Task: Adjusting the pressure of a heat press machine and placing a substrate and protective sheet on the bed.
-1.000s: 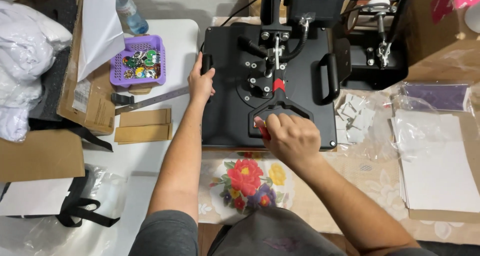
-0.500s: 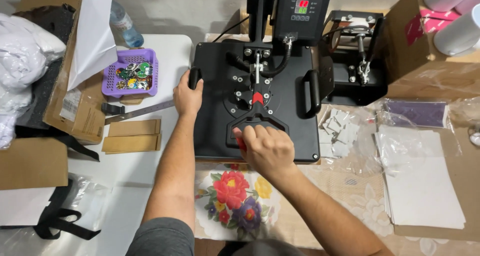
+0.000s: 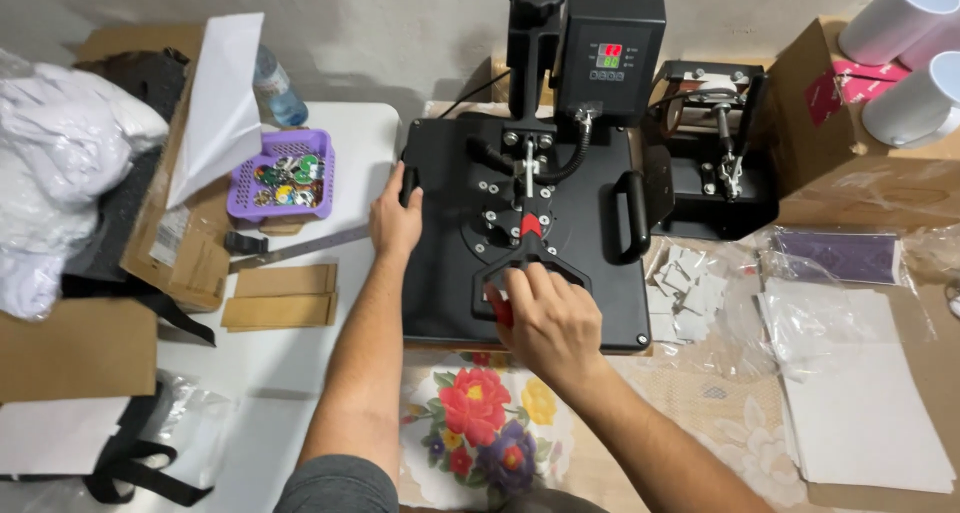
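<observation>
A black heat press (image 3: 590, 273) sits closed on the table in front of me, its control box (image 3: 608, 58) with a lit display at the back. My left hand (image 3: 395, 223) grips the black side handle on the press's left edge. My right hand (image 3: 545, 318) is closed around the red-tipped lever handle (image 3: 500, 308) at the front of the press. A second black handle (image 3: 632, 213) on the right side is untouched.
A purple basket of round badges (image 3: 280, 178) and cardboard strips (image 3: 280, 295) lie left of the press. A smaller black press (image 3: 715, 173) stands at right, with white mugs (image 3: 900, 18) on a box, white sheets (image 3: 860, 403) and small white pieces (image 3: 690, 278). A flowered cloth (image 3: 480, 413) lies near me.
Both hands keep their hold on the press handles. The view has tilted up, so the press sits lower in frame and the control box and mugs show.
</observation>
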